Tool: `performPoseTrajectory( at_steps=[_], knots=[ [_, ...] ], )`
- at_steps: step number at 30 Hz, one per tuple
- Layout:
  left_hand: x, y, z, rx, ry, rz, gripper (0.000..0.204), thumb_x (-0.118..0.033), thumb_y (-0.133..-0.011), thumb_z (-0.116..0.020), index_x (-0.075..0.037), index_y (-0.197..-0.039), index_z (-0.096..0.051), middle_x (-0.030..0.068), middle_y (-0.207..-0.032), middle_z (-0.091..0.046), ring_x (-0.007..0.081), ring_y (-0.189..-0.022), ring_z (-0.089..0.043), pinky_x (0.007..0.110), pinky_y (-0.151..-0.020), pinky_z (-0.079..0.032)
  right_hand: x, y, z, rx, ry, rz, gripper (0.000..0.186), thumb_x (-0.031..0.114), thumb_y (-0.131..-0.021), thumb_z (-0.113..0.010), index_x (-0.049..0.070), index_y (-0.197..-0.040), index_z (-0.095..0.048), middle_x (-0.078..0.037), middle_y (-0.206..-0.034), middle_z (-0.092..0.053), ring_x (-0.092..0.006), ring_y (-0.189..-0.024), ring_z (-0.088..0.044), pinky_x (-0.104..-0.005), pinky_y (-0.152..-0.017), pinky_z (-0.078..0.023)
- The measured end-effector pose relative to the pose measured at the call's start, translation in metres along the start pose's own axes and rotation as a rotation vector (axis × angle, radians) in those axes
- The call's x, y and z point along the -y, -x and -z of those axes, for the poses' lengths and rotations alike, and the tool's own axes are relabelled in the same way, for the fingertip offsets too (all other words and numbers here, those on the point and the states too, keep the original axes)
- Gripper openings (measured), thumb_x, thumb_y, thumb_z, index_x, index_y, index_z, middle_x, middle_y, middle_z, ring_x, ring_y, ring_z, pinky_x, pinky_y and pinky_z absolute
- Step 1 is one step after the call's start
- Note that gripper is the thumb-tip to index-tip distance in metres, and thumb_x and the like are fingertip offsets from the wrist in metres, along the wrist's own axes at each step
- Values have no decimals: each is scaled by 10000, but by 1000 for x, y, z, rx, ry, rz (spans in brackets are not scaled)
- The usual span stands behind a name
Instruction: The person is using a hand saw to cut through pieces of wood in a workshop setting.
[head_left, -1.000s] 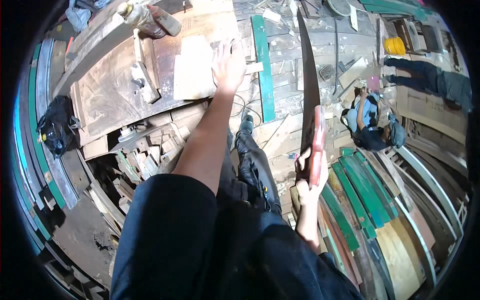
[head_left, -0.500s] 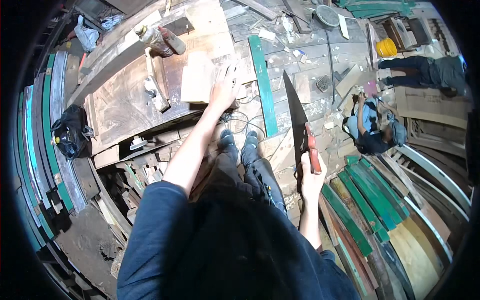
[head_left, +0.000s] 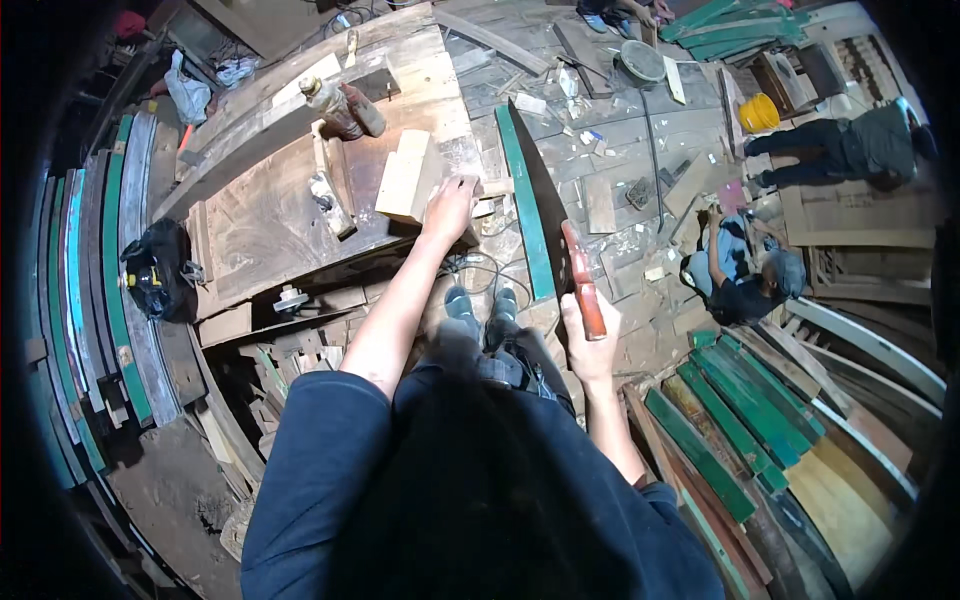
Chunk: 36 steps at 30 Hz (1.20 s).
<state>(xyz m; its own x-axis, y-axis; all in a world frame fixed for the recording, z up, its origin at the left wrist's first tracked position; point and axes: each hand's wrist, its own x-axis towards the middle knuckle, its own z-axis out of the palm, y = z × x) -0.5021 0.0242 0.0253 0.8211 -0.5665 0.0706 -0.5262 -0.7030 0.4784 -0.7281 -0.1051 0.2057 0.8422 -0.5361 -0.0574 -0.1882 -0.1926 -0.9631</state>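
Observation:
My right hand [head_left: 592, 340] is wrapped round the red-brown handle of a handsaw [head_left: 541, 178]. Its long dark blade points away from me, over or beside a green board. On the right edge of the wooden workbench [head_left: 265, 230], my left hand [head_left: 450, 208] has its fingers curled down over a piece of wood [head_left: 496, 187], whose pale end sticks out past them. Just left of that hand lies a pale wood block [head_left: 408, 175]. The hand hides part of what it grips, and the saw blade is apart from it.
Two bottles [head_left: 342, 108] and a hand plane [head_left: 330, 190] are on the bench. The green board [head_left: 524, 205] stands right of it. Scraps litter the floor. One person [head_left: 745, 265] crouches at right; another [head_left: 850, 145] is beyond, near a yellow bucket [head_left: 759, 113]. Green planks [head_left: 750, 400] are stacked at lower right.
My right hand has brought the saw leftward, nearer the bench and green board. My left hand's fingers have curled from a flatter, stretched pose. The view has shifted slightly.

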Motion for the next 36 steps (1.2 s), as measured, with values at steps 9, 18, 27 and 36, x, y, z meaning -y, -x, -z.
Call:
performPoseTrajectory(
  at_steps=[9,18,27,36],
  knots=[
    [-2,5,-6,-79,79,16,395,-142,-836,-561,-41,-1212,-492,192,-1229,-469,388,-1154,-444,470,-1028,-349,-9,2,-19,-6,39,41,172,161,-881,-628,10,-823,-570,-9,-619,-498,-78,-566,-435,-273,-521,-386],
    [3,-19,-33,-281,19,-4,453,-128,-895,-469,-27,-1335,-426,157,-1397,-420,302,-1326,-369,441,-1118,-278,-35,15,-40,-8,50,99,146,130,-870,-620,8,-813,-566,-46,-581,-497,-105,-518,-467,-291,-496,-398],
    [9,-31,-52,-387,-58,25,463,-123,-863,-478,-59,-1322,-472,137,-1348,-497,292,-1254,-465,401,-1067,-358,-22,8,-49,63,92,-35,96,76,-817,-639,4,-859,-592,-69,-602,-521,-147,-509,-512,-303,-515,-437],
    [9,-28,-56,-414,-49,22,432,-156,-888,-468,-56,-1309,-488,127,-1363,-484,286,-1261,-462,404,-1071,-353,-27,11,-50,70,122,-39,198,166,-854,-618,13,-743,-557,-51,-550,-524,-126,-479,-531,-284,-489,-420]
  ],
)
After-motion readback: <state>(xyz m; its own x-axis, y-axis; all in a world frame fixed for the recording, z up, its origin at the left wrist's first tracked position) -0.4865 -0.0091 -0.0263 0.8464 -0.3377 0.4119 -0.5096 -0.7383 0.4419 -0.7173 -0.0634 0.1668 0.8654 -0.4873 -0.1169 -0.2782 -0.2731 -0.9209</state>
